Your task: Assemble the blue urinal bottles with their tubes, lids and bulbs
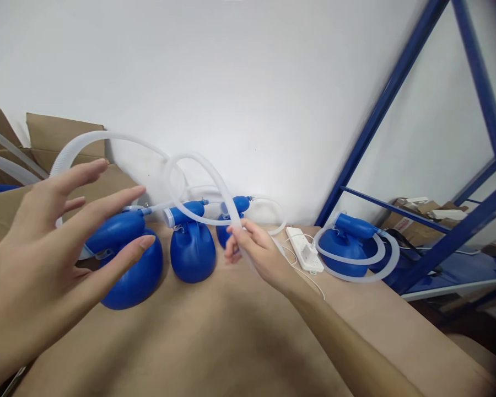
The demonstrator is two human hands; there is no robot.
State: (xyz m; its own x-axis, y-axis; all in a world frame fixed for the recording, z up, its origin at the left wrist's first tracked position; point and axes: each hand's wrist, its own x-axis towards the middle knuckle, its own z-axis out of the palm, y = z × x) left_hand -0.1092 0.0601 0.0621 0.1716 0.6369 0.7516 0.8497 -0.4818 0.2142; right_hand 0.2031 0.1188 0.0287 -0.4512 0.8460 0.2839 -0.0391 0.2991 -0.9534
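My right hand (258, 248) is closed around a translucent white hose (219, 179) that loops up and to the left above the table. My left hand (62, 237) hangs close to the camera, fingers spread, with nothing in its grasp. Behind it, partly covered by the fingers, stands a round blue plastic bottle (143, 275) with a slanted neck. A second blue bottle (193, 253), capped in white, sits between my hands. Just behind my right hand is a third blue bottle (223, 237), partly hidden. Where the held hose ends is not clear.
Another blue bottle (343, 245) with a coiled hose stands at the table's right. Beside it lies a white power strip (303, 249) with a thin cable. An open cardboard box (66, 132) holding hoses is at left. A blue metal rack (380, 116) rises at right.
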